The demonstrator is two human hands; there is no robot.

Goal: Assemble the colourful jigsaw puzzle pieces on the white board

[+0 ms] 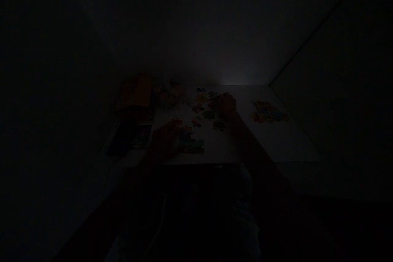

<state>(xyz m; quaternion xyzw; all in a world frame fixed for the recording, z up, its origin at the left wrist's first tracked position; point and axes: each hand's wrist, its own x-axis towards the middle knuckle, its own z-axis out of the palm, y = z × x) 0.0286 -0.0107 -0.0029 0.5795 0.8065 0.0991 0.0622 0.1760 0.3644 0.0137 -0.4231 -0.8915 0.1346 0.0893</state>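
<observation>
The picture is very dark. My left hand [166, 138] rests at the left side of a partly joined puzzle section [192, 143] on the white table [221, 145]; its fingers are too dim to make out. Farther back and to the right, my right hand [226, 106] is at the right edge of several loose puzzle pieces [209, 115]. Its fingers point left, near a dark piece, and whether they hold it is too dark to tell. A loose dark piece [219, 125] lies just below that hand.
A heap of puzzle pieces [268, 112] lies on the right of the table. At the back left are an orange box or bag [135, 92] and more pieces [168, 94]. A dark flat item with a picture [141, 137] lies at the left. A wall rises behind.
</observation>
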